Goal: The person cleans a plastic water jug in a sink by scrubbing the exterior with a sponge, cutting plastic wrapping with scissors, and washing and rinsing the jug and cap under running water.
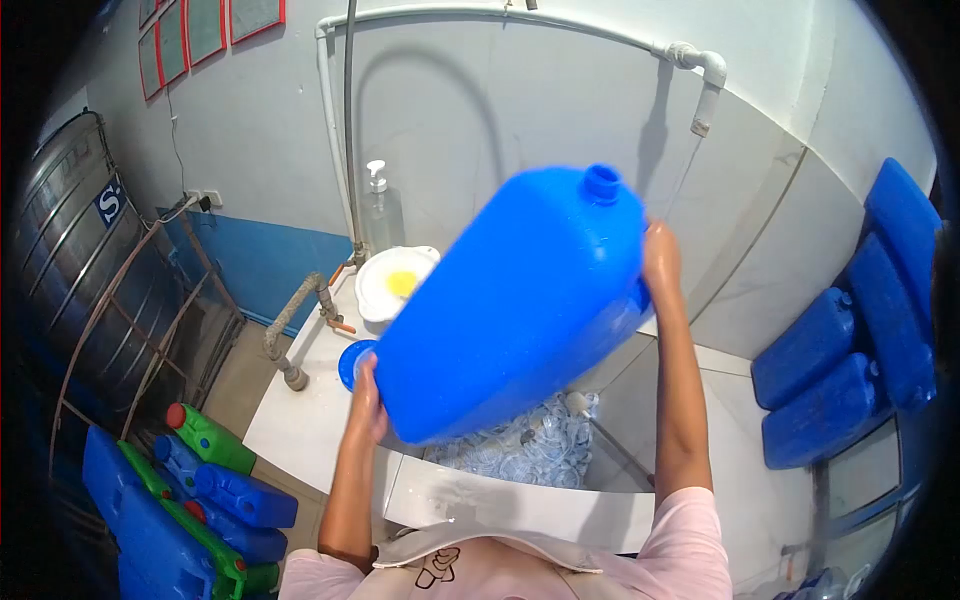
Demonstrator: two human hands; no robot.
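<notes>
A large blue plastic jug (510, 300) is held tilted above the sink, its uncapped neck pointing up at the right. My left hand (370, 403) grips its lower left end. My right hand (660, 265) is closed round the far side near the handle; those fingers are partly hidden behind the jug. Below, many clear, bluish plastic pieces (535, 450) lie in the basin. A round blue lid-like object (353, 366) is just behind my left hand. The white bowl (372, 290) with yellow liquid stands on the ledge, partly covered by the jug.
A clear pump bottle (382, 215) stands behind the bowl. Taps (292, 372) rise from the left counter. A white pipe (706, 105) ends at the upper right. Blue and green jugs (215, 440) crowd the lower left; more blue jugs (805, 345) are at right, a metal tank (85, 260) at left.
</notes>
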